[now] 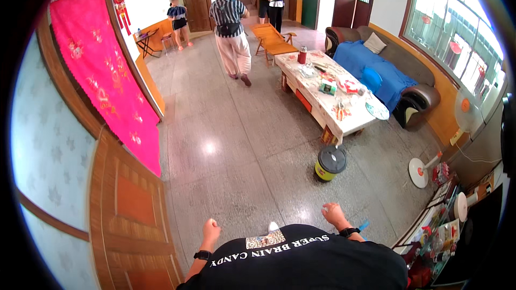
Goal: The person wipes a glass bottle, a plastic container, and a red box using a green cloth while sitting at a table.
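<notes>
My left hand (211, 230) hangs over the stone-tile floor (217, 185) at the lower middle, its fingers curled into a loose fist with nothing visible in it. To the right, my right hand (333, 213) is held out with fingers partly bent and a gap at the thumb; I see no object in it. Both wrists wear black bands. Nearest to the right hand, though apart from it, stands a yellow-green bucket (325, 171) with a black lid. The brown wooden door (133, 205) is left of my left hand.
A cloth-covered table (363, 117) holds a red thermos (302, 55) and clutter. Beyond are a sofa (407, 64), a wooden recliner (270, 42) and several people, one in a striped shirt (227, 14). A pedestal fan (418, 172) and a cluttered glass shelf (439, 245) line the right.
</notes>
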Demonstrator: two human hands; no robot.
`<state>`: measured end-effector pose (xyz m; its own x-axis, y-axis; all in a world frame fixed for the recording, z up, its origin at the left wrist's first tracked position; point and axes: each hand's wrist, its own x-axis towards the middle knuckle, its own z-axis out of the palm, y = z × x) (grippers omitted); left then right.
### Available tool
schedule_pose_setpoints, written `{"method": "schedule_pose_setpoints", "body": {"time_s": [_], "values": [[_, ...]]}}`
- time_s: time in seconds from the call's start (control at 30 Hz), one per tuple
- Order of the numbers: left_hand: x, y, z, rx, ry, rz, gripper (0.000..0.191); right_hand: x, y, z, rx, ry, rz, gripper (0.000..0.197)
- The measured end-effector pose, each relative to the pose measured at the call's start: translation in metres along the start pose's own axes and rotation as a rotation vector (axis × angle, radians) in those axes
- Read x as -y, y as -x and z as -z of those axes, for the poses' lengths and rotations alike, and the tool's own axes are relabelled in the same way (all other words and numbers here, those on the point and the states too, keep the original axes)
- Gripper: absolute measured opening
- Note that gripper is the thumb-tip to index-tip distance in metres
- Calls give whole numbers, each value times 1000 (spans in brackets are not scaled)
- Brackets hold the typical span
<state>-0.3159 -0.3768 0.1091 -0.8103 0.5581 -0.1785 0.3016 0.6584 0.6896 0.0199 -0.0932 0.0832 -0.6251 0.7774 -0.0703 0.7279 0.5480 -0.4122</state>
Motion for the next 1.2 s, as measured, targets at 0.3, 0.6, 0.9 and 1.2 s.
{"method": "schedule_pose_setpoints", "body": {"time_s": [0.3, 0.6, 0.9, 1.2], "values": [[12, -127, 18, -201, 71, 192, 8, 103, -218, 0, 80, 61, 415, 28], [25, -319, 39, -123, 179, 67, 28, 156, -362, -20, 110, 31, 385, 30], [-75, -531, 57, 104, 175, 17, 43, 131, -442, -33, -4, -17, -29, 29], [-67, -660, 68, 156, -42, 127, 41, 175, -655, -13, 172, 140, 198, 27]]}}
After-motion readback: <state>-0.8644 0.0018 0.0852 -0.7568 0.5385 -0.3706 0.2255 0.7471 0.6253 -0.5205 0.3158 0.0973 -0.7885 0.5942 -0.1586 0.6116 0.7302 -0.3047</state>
